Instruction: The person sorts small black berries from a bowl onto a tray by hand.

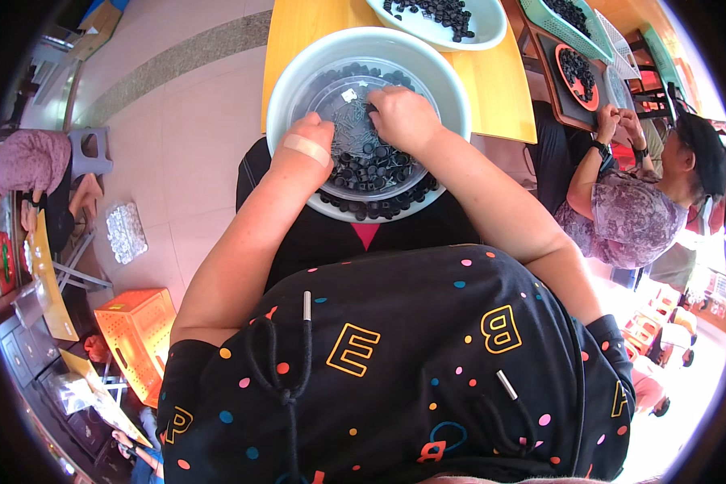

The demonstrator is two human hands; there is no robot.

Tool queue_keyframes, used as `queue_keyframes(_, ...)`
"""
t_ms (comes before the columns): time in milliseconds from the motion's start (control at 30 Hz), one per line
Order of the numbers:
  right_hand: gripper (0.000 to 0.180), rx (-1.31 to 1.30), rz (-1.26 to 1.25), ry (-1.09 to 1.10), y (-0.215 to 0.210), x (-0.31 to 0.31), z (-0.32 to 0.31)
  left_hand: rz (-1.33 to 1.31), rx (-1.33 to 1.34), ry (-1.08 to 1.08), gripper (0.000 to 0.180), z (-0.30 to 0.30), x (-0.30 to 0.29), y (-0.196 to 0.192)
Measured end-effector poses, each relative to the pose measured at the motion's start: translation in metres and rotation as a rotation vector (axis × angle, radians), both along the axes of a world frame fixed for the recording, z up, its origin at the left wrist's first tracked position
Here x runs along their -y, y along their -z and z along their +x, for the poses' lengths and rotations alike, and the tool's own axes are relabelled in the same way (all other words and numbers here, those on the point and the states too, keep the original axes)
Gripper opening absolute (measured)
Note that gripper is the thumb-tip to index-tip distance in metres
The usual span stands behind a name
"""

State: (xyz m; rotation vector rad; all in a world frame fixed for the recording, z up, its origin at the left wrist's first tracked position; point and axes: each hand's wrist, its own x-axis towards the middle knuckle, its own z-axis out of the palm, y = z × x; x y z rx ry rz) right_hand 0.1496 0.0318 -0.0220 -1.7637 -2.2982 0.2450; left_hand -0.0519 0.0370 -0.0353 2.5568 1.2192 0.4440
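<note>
A large pale-green basin rests at my lap against the yellow table. Within it is a clear round plastic bowl holding thin metal screws or nails and small black round plastic parts. My left hand, a beige plaster across its back, is closed at the bowl's left side; its fingertips are hidden. Over the right side of the bowl, my right hand has its fingers curled down by the metal pieces. Whatever either hand grips is too small or hidden. A small white piece lies near the bowl's far side.
Another pale basin of black parts stands on the yellow table. To the right, a person works with both hands beside a red-orange plate of black parts. An orange crate sits on the floor at left.
</note>
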Motion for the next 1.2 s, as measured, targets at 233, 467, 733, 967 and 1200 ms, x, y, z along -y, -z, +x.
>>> queue_keyframes(233,0.012,0.014,-0.029,0.030,0.009,-0.004,0.005,-0.055,-0.081,-0.069,0.005,0.006,0.000,-0.004)
queue_keyframes(467,0.013,-0.015,0.071,-0.040,0.009,-0.009,-0.004,-0.065,-0.061,-0.055,0.006,0.006,0.003,-0.004)
queue_keyframes(733,0.007,-0.261,0.044,0.066,0.005,0.014,0.004,-0.169,-0.214,-0.060,0.019,0.006,0.004,-0.011)
queue_keyframes(967,0.006,-0.987,-0.322,0.306,-0.008,0.047,0.016,-0.252,0.201,-0.126,0.014,0.004,-0.004,-0.018)
queue_keyframes(1200,0.013,-1.414,-0.395,0.313,-0.019,0.056,0.017,-1.109,0.887,-0.261,0.015,0.013,-0.002,-0.025)
